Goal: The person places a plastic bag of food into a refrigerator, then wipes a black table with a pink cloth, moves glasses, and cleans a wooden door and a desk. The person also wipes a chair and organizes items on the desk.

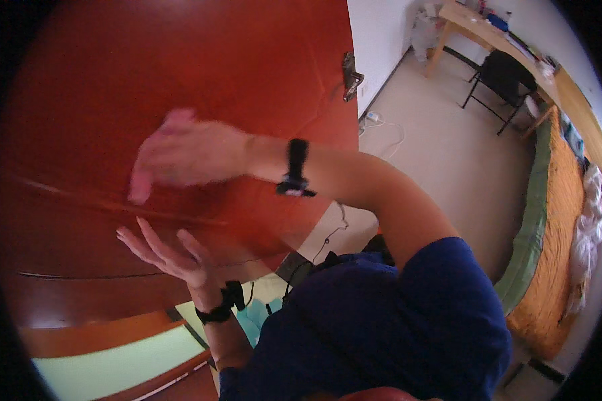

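A glossy reddish-brown wooden door (241, 60) fills the left of the view, with a metal lever handle (351, 77) at its right edge. My right hand (190, 153) reaches across in front of the door, blurred by motion. Its back faces me, so the palm is hidden and contact with the door cannot be judged. Below it, my left hand (173, 255) is raised before the door with its fingers spread and nothing in them. Black straps with small devices circle my right wrist (296, 168) and left wrist (220, 306).
Behind the door's edge, a white adapter with cables (373, 118) lies on the pale floor (446, 150). A black folding chair (506, 75) stands at a wooden desk (466, 20). Along the right runs a bed with an orange cover (562, 240). A dark cable (333, 230) hangs near my body.
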The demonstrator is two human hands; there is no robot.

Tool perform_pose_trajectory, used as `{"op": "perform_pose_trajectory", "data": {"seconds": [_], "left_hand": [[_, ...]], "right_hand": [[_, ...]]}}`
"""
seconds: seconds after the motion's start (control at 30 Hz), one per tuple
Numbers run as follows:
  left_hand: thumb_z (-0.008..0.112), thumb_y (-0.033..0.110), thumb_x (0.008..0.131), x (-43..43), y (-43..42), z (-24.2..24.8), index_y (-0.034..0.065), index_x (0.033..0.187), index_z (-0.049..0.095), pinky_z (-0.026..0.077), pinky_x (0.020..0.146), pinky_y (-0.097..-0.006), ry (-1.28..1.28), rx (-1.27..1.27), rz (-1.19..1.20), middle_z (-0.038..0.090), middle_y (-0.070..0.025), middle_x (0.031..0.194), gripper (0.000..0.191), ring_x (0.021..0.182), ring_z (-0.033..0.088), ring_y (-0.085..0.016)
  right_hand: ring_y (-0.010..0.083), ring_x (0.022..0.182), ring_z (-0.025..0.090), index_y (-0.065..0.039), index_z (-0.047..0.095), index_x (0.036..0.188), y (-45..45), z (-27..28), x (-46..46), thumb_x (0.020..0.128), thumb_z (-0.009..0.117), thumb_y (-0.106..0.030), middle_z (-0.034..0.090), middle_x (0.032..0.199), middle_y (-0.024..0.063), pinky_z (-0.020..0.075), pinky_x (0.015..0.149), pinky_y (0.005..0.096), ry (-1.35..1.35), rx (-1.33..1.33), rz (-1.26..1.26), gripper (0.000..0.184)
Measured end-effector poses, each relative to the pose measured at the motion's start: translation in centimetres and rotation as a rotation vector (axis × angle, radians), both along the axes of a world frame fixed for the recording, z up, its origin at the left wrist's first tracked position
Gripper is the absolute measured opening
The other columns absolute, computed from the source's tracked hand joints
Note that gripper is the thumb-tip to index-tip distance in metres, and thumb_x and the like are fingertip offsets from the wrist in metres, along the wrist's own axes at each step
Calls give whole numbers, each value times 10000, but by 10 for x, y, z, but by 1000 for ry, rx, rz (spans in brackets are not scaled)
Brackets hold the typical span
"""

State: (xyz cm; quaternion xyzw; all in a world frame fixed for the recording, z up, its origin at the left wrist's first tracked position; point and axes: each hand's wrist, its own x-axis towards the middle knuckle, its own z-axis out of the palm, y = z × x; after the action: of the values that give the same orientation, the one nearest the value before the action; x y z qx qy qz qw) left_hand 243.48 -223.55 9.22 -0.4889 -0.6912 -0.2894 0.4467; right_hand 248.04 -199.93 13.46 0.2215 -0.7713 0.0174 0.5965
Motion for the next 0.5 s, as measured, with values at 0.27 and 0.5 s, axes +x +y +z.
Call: {"op": "perform_pose_trajectory", "data": {"seconds": [0.27, 0.5], "left_hand": [[592, 264, 1038, 34, 110, 8, 21, 1638, 372, 231, 1275, -634, 194, -31, 170, 208, -257, 1743, 684, 1618, 182, -455], [602, 284, 1035, 60, 178, 0, 18, 1622, 394, 243, 1271, -639, 196, -118, 237, 238, -267, 1732, 677, 1601, 223, -477]], "right_hand": [[321, 1195, 556, -15, 543, 1455, 158, -143, 65, 973, 596, -163, 555, 1386, 175, 514, 972, 421, 50, -855, -511, 506], [475, 1407, 500, -20, 556, 1450, 166, -161, 49, 894, 792, -118, 533, 1493, 192, 447, 1118, 579, -134, -641, -239, 612]]}}
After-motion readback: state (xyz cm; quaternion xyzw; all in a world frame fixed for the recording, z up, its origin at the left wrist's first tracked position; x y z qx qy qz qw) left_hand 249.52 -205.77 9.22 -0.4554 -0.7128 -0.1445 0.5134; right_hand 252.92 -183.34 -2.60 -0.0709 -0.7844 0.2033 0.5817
